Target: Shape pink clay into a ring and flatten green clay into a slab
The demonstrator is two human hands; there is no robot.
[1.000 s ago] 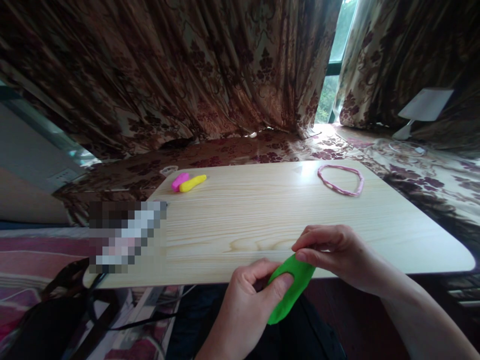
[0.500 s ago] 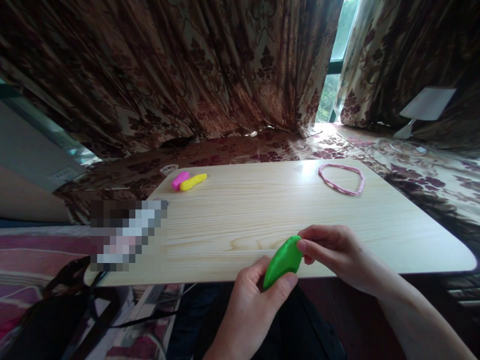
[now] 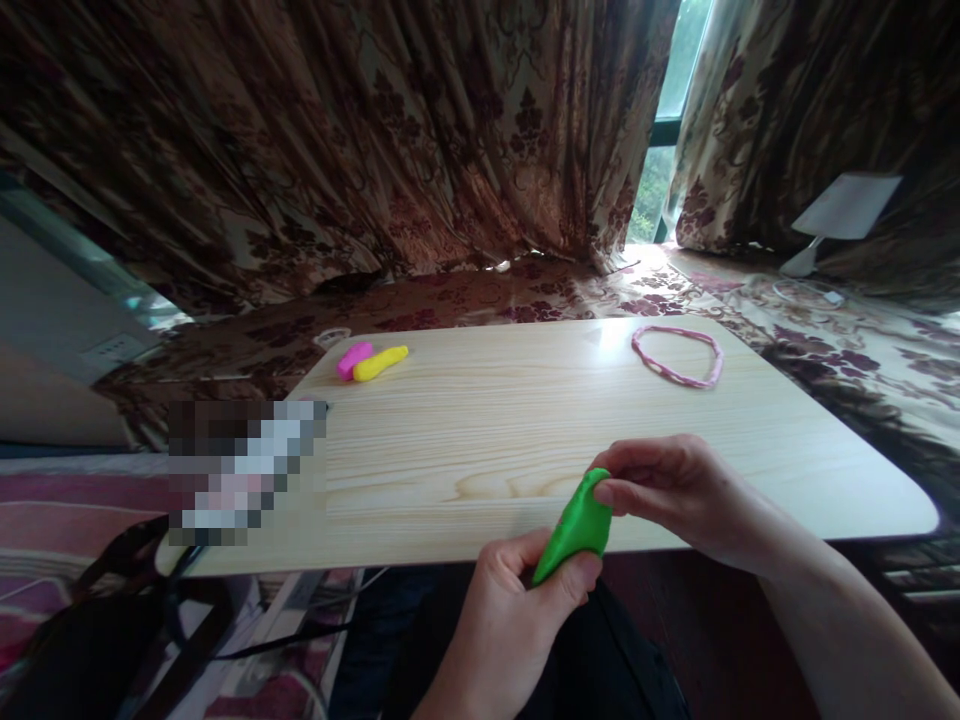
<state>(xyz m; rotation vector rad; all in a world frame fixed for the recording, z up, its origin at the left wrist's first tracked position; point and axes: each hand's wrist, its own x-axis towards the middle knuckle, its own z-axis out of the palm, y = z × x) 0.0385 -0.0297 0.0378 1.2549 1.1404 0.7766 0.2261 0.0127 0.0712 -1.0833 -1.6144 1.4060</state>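
A flattened, leaf-shaped piece of green modelling clay [image 3: 579, 527] is held between my two hands above the table's near edge. My left hand [image 3: 517, 605] is closed round its lower end, the thumb pressed on its face. At the upper tip, the thumb and fingers of my right hand [image 3: 667, 485] pinch the clay's edge. On the far left of the table lie a pink clay piece [image 3: 352, 361] and a yellow clay piece [image 3: 380, 363], touching each other. A twisted pink clay ring [image 3: 679, 381] lies at the far right.
The light wood-grain table [image 3: 450, 430] has rounded corners. At its left edge is a blurred-out object [image 3: 247, 475] with a black cable. Beyond the table, a patterned cloth covers a ledge, with a white lamp [image 3: 847, 207] at the right and curtains [image 3: 450, 140] behind.
My right hand has risen slightly, and the green clay's upper part looks narrower and more bent. My left hand keeps its hold. The whole view has shifted a little.
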